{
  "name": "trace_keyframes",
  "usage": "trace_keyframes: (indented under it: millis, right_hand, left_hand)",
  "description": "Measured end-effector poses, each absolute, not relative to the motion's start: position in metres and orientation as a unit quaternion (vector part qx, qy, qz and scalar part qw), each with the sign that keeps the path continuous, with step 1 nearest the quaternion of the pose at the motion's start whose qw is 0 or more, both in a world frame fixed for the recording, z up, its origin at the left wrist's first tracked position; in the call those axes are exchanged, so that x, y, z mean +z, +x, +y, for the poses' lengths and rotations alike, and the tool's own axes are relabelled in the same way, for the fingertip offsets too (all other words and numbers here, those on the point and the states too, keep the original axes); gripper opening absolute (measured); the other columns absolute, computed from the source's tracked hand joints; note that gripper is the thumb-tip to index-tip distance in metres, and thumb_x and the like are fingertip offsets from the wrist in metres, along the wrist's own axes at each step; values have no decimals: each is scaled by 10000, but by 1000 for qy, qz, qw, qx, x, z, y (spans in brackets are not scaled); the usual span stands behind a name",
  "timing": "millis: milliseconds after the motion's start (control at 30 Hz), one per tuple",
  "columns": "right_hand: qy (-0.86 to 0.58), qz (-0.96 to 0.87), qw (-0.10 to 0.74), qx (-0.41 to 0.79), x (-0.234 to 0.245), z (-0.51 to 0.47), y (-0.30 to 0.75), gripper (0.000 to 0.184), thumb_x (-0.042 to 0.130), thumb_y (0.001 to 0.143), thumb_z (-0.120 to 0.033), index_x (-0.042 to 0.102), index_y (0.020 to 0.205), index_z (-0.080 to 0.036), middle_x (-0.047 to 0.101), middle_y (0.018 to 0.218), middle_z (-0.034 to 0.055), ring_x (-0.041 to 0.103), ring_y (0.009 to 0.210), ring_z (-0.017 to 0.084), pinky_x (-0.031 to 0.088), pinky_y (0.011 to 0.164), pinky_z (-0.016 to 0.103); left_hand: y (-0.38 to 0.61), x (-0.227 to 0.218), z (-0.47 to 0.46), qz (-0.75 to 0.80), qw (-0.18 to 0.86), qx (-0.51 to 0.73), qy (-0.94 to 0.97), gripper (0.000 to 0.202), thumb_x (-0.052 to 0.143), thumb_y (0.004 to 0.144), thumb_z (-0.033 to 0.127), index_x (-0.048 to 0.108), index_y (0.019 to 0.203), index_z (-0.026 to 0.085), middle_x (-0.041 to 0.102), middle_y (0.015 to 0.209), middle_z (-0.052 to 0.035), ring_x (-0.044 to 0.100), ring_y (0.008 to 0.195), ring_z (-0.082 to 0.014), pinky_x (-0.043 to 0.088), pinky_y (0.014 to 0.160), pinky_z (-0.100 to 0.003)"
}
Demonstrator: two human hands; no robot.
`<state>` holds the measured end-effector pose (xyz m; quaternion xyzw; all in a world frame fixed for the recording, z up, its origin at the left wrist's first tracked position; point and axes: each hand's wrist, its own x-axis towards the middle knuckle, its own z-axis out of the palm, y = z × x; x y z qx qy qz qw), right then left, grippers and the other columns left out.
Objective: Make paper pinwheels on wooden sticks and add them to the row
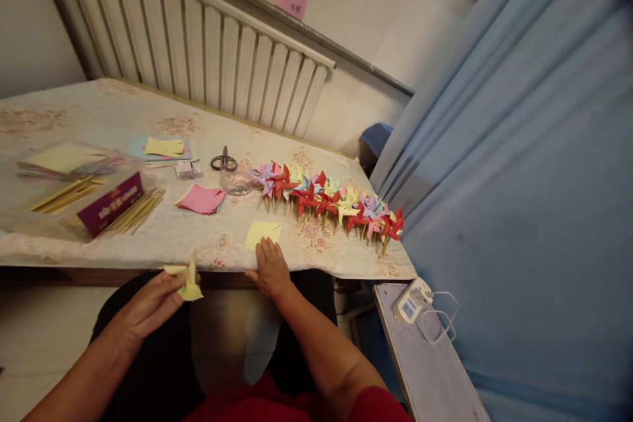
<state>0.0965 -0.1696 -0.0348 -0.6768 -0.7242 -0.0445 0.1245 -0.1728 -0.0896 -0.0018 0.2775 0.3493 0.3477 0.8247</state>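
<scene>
My left hand (155,300) pinches a yellow paper pinwheel (190,289) with folded blades, just off the table's front edge above my lap. No stick shows on it. At the table's front edge, my right hand (271,271) lies flat, fingertips touching a yellow paper square (259,233) that has a slit at one corner. To the right of that square stand rows of finished pinwheels (326,201) in red, yellow, purple, pink and blue on sticks. A stack of pink paper squares (202,199) lies to the left, beside a clear dish (237,183) of small items.
Scissors (224,160) and small boxes (188,169) lie behind the pink stack. Coloured sheets (163,147), thin sticks (136,212) and a purple card (111,204) are on the left. A power adapter (413,301) with a white cable sits on a side bench (435,369) by the blue curtain (519,178).
</scene>
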Motion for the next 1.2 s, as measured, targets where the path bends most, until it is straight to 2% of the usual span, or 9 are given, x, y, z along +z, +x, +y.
trace_keyframes:
  millis: [267, 433, 633, 933, 1200]
  right_hand:
    - [-687, -717, 115, -25, -33, -177, 94, 829, 637, 908, -498, 319, 1519, -34, 287, 1614, 224, 172, 1539, 321, 202, 1248, 516]
    - [-691, -713, 117, -19, -33, -182, 91, 830, 650, 902, -487, 325, 1518, -34, 296, 1610, 226, 169, 1540, 321, 208, 1249, 522]
    - [-693, -710, 121, -20, -35, -184, 90, 767, 611, 934, -442, 321, 1524, -45, 288, 1616, 217, 177, 1540, 315, 217, 1244, 528]
    - [-704, -694, 151, 14, -32, -185, 89, 743, 609, 933, -463, 364, 1507, -59, 335, 1596, 214, 220, 1528, 321, 218, 1240, 529]
    - [-700, -696, 160, -16, -30, -174, 87, 679, 563, 957, -405, 378, 1494, -32, 337, 1587, 239, 208, 1530, 331, 204, 1229, 558]
  left_hand:
    - [-172, -1, -90, 357, 823, 350, 270, 187, 786, 602, 20, 745, 772, 88, 741, 739, -107, 691, 630, -210, 603, 603, -290]
    - [-170, 7, -93, 371, 824, 348, 251, 197, 724, 625, -23, 727, 763, 118, 737, 718, -70, 676, 610, -179, 593, 605, -264]
    - [-169, 11, -94, 368, 830, 348, 234, 198, 739, 606, -24, 705, 752, 105, 726, 722, -78, 677, 613, -193, 586, 587, -276]
    - [-170, 8, -95, 328, 847, 340, 245, 205, 785, 610, 15, 712, 785, 93, 734, 748, -100, 690, 634, -201, 590, 625, -287]
    - [-169, 20, -102, 332, 844, 352, 232, 237, 826, 572, 19, 729, 771, 105, 724, 725, -95, 681, 620, -189, 560, 617, -262]
